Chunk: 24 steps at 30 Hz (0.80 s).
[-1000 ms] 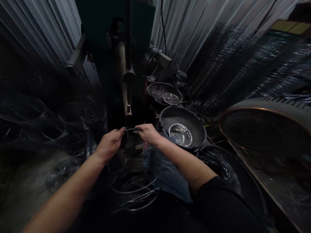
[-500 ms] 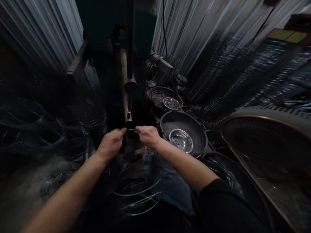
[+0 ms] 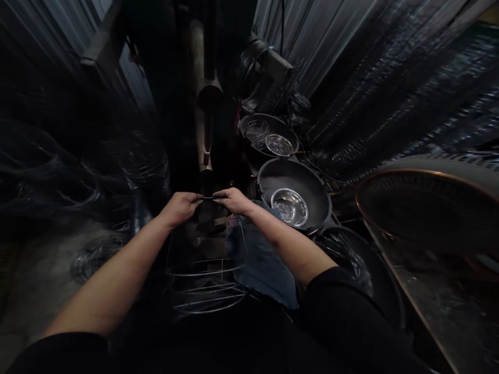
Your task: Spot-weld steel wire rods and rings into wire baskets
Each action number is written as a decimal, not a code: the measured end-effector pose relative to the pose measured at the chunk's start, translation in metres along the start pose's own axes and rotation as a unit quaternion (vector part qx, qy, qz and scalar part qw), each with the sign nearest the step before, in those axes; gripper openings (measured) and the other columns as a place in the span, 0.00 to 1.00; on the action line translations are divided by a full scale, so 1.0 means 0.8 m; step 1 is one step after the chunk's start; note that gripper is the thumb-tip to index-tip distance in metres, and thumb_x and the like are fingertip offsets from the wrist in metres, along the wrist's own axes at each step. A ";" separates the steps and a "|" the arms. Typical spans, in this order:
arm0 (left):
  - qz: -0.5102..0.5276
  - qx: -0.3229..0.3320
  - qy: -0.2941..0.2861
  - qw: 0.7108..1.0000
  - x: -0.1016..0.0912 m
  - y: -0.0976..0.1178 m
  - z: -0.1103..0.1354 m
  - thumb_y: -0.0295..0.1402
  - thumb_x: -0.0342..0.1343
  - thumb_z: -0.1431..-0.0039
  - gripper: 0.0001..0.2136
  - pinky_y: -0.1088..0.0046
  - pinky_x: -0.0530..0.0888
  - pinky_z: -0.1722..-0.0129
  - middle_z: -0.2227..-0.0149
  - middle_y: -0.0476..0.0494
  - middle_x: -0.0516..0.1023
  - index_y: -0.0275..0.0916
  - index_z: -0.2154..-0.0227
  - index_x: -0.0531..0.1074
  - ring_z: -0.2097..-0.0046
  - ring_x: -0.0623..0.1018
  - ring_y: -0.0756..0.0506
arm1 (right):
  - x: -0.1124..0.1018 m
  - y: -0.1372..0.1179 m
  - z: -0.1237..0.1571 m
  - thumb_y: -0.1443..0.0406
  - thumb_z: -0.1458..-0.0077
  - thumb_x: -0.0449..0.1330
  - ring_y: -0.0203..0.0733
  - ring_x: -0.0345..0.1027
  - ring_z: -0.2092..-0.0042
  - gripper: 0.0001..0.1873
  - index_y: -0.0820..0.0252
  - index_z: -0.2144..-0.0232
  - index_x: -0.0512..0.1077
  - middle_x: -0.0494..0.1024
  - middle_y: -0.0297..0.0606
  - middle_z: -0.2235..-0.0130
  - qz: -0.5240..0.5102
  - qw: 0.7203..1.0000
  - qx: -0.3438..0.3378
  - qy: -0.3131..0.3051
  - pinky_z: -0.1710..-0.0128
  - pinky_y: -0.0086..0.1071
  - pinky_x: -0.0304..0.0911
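Note:
My left hand (image 3: pixel 180 208) and my right hand (image 3: pixel 231 200) are both pinched on a thin wire ring (image 3: pixel 208 198), holding its top between them in front of a dark upright machine post (image 3: pixel 205 130). The ring's wire runs down from my right hand towards a stack of similar wire hoops (image 3: pixel 206 285) below my arms. A blue cloth (image 3: pixel 259 259) lies under my right forearm.
A dark wok-like pan (image 3: pixel 312 192) with a shiny steel bowl (image 3: pixel 289 206) stands right of my hands, a second pan (image 3: pixel 249 143) with small steel dishes behind it. Wire coils (image 3: pixel 93 254) lie on the left. A large round mesh guard (image 3: pixel 424 208) sits at the right.
My hands have come closer together on the wire and sit slightly lower. The camera has tipped downward, so the hoops below look flatter.

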<state>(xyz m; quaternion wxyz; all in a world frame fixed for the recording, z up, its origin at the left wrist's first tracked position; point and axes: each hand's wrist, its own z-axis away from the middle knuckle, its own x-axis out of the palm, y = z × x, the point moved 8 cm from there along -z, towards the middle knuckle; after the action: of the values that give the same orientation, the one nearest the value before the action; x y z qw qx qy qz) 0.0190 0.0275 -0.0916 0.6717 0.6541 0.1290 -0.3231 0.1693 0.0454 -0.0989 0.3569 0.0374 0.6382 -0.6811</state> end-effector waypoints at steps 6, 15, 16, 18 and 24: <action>0.043 -0.028 -0.043 0.998 -0.006 -0.007 0.003 0.46 0.50 0.44 0.21 0.71 0.73 0.67 0.69 0.41 0.81 0.35 0.62 0.79 0.68 0.78 0.44 | 0.001 -0.013 0.008 0.71 0.44 0.61 0.44 0.74 0.55 0.12 0.58 0.58 0.80 0.81 0.38 0.59 0.158 0.985 -0.067 0.038 0.56 0.29 0.65; 0.002 0.039 0.001 0.999 -0.005 0.006 0.019 0.36 0.54 0.48 0.14 0.70 0.70 0.56 0.65 0.43 0.80 0.40 0.61 0.79 0.60 0.77 0.43 | 0.001 -0.021 0.020 0.70 0.43 0.60 0.44 0.75 0.56 0.13 0.57 0.57 0.79 0.81 0.39 0.59 0.219 0.973 -0.060 0.034 0.57 0.29 0.64; -0.001 0.043 0.005 0.999 -0.003 0.006 0.022 0.36 0.54 0.48 0.13 0.70 0.70 0.57 0.66 0.42 0.80 0.40 0.62 0.80 0.61 0.77 0.43 | 0.002 -0.022 0.022 0.70 0.43 0.60 0.43 0.75 0.57 0.12 0.57 0.57 0.79 0.82 0.38 0.60 0.215 0.974 -0.062 0.029 0.57 0.29 0.64; 0.000 0.046 0.009 0.999 -0.001 0.005 0.027 0.35 0.55 0.49 0.13 0.70 0.70 0.58 0.68 0.42 0.78 0.39 0.63 0.80 0.64 0.76 0.43 | 0.004 -0.022 0.023 0.71 0.44 0.61 0.44 0.75 0.57 0.12 0.57 0.59 0.80 0.82 0.38 0.61 0.201 0.977 -0.064 0.017 0.57 0.30 0.64; 0.065 0.009 0.037 0.997 0.000 -0.009 0.040 0.35 0.59 0.54 0.10 0.71 0.70 0.59 0.71 0.45 0.77 0.41 0.67 0.80 0.65 0.75 0.45 | 0.005 0.013 0.038 0.70 0.45 0.61 0.40 0.74 0.71 0.09 0.64 0.61 0.78 0.80 0.37 0.71 -0.037 0.995 0.071 -0.059 0.68 0.30 0.68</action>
<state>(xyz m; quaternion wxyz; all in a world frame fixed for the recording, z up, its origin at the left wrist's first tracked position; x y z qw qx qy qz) 0.0065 -0.0027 -0.0939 0.6804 0.6782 0.1082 -0.2557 0.1842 0.0168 -0.1043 0.3650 -0.0013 0.5667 -0.7386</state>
